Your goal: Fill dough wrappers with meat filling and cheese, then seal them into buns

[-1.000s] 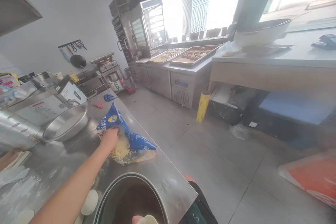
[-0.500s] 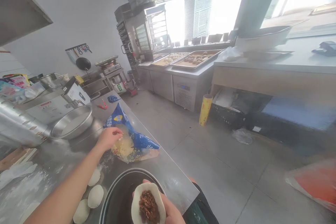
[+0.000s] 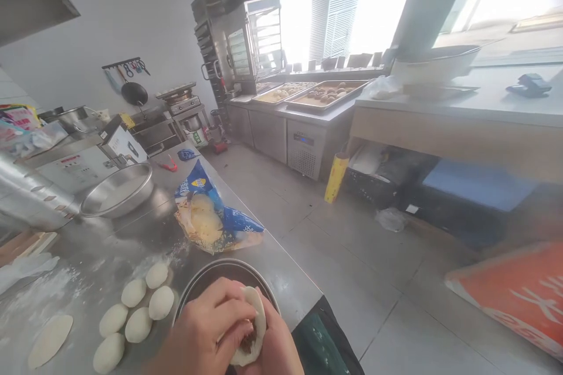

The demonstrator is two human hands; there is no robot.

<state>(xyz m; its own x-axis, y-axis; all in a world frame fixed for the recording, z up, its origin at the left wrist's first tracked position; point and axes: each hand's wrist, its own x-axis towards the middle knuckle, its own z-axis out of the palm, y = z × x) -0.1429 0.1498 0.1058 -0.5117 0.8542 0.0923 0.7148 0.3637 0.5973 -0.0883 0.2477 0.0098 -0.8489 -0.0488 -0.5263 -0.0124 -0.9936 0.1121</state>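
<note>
Both bare hands, left hand (image 3: 206, 325) and right hand (image 3: 281, 343), grip a soft white dough wrapper (image 3: 255, 322) around brown minced filling (image 3: 248, 343), just above a round dark metal bowl (image 3: 229, 274).

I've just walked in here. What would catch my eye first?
First, the two hands at the bottom of the view, left and right, pressing a dough wrapper around dark filling. Beside them, dough balls sit on the steel counter. Beyond, under bright windows, trays of buns lie on a far counter.
</note>
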